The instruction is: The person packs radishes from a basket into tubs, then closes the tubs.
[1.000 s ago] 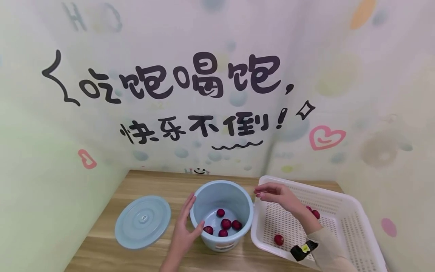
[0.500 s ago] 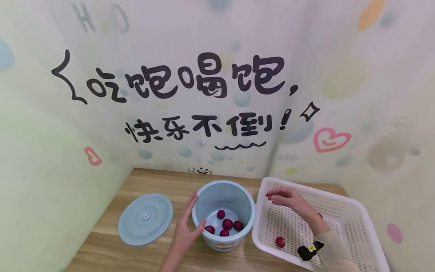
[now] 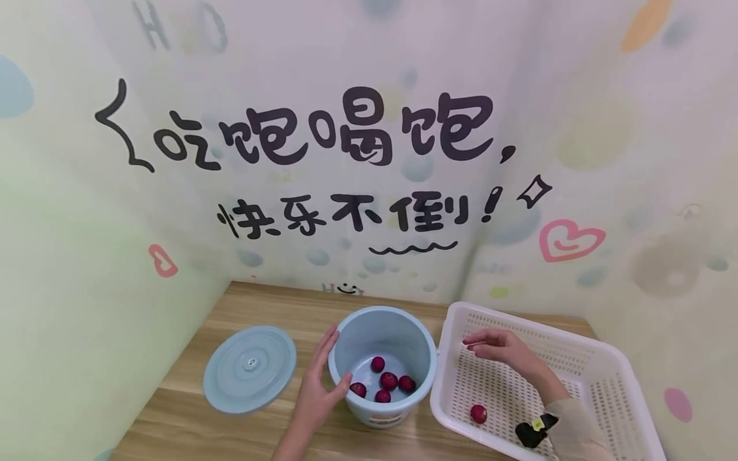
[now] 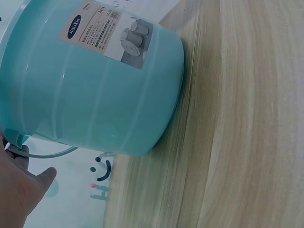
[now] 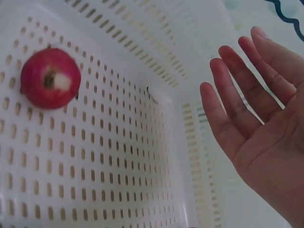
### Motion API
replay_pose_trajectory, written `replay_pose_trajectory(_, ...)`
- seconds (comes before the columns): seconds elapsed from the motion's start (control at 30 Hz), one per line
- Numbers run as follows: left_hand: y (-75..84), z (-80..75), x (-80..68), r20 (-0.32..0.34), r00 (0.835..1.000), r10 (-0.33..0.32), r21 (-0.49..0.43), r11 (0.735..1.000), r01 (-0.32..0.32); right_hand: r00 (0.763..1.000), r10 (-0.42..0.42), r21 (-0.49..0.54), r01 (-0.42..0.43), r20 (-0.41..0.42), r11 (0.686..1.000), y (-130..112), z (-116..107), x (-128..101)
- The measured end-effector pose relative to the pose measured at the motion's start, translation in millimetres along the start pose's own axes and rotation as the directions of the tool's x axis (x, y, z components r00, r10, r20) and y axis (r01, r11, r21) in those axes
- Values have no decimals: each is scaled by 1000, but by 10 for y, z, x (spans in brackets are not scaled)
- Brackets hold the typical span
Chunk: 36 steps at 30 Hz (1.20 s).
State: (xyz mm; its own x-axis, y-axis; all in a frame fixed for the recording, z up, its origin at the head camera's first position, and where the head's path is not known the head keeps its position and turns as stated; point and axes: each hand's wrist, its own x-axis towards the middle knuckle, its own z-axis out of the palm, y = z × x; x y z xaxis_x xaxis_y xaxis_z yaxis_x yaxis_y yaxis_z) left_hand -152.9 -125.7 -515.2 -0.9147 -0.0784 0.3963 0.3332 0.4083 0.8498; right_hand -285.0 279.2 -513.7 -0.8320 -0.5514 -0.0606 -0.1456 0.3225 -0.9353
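On the table stands a light blue bucket (image 3: 398, 419) holding several round red radish-like pieces (image 3: 389, 381). My left hand (image 3: 314, 390) is at its left side, fingers stretched along the outside and thumb at the near rim. In the left wrist view, fingers sit near the rim and the thin bucket handle (image 4: 47, 155). My right hand (image 3: 507, 353) hovers over the left part of a white slotted basket (image 3: 625, 384); the right wrist view shows spread, slightly bent fingers and a bare palm. A single red piece (image 5: 50, 78) lies on the basket floor nearby.
The round blue lid (image 3: 250, 371) lies flat left of the bucket on the wooden table (image 3: 190, 390). A printed wall covering (image 3: 323, 269) rises right behind the table. The basket fills the table's right side, close against the bucket.
My right hand has moved right, from the basket's rim beside the bucket to over the basket; its arm now hides the basket's rear red pieces. My left hand stays at the bucket.
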Motion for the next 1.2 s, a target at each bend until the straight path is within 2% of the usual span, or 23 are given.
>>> replay_pose_trajectory(0.23,6,7,3,-2,1000,11,-1,1000,-11,996,40,14,-41,82,999,81,-31,-34)
replay_pose_trajectory(0.5,4,6,3,-1,1000,7,13,1000,-7,967,92,160,-132,236,978,169,-44,-45)
replay_pose_trajectory(0.7,1,9,4,3,1000,5,1,1000,-5,949,136,158,-186,285,970,190,-26,-80)
replay_pose_trajectory(0.97,-1,10,3,-5,1000,1,-11,1000,-1,921,123,164,-195,369,967,217,-23,-91)
replay_pose_trajectory(1.1,2,11,5,-6,1000,-2,-5,1000,2,895,106,178,-200,434,963,226,-13,-86)
replay_pose_trajectory(1.2,12,9,13,-5,1000,-8,-2,1000,8,858,115,188,-237,500,953,227,-4,-99)
